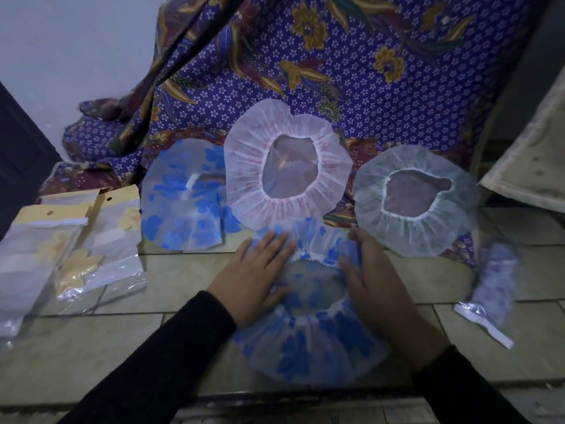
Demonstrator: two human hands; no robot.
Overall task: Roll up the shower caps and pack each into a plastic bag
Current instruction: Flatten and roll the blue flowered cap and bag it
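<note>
One rolled cap (495, 283) lies bagged right of the blue-flowered cap (308, 347) on the floor. The left hand (253, 280) presses this flat, the right hand (376, 289) pinches its rim. Beyond it three caps (244, 166) lie unrolled.

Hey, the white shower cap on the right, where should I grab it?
Probably pinch the white cap at its near ruffled edge, coming from the front with the right hand. It lies flat, opening up, so the thin frill outside the elastic is easiest to lift.
</note>
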